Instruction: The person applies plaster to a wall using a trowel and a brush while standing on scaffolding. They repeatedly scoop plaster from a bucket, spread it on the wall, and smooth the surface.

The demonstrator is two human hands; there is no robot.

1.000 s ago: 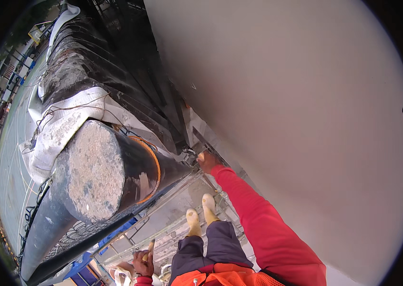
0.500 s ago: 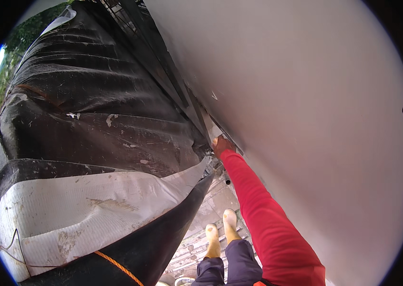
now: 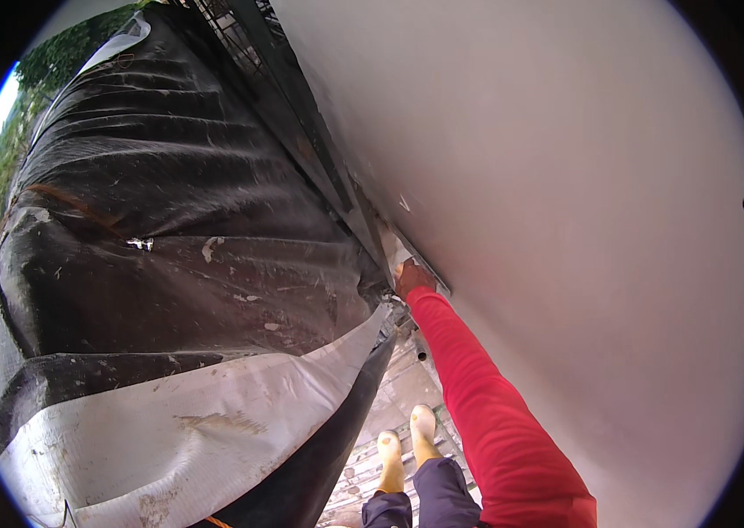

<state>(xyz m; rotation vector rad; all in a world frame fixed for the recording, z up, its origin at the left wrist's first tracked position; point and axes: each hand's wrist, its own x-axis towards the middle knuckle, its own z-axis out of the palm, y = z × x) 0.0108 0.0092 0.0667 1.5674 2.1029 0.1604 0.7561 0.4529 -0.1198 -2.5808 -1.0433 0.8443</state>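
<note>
While the right hand (image 3: 413,278) reaches up in its red sleeve (image 3: 486,396), it sits squeezed right where the black tarp (image 3: 178,229) meets the pale wall (image 3: 565,176), so there's hardly any room around it. It's touching a small pale strip (image 3: 407,251) at the foot of that wall, but I honestly can't tell how far the fingers are closed or whether they actually have hold of it. The left hand isn't in view at all.

Left of the wall, the tarp is a big bulging load, glossy and wrinkled, with scuffs and flecks of dirt, and a grey-white band (image 3: 187,422) of dirty sheet running along its lower edge. Above it, right against the wall, runs a dark wire grid (image 3: 257,44). The wall itself is smooth, plain and slightly curved.

The only open gap runs between wall and tarp, down to the pale boots (image 3: 407,444) standing on a slatted floor (image 3: 389,414). The sleeve's long axis follows that gap, pointing up and left along the base of the wall.
</note>
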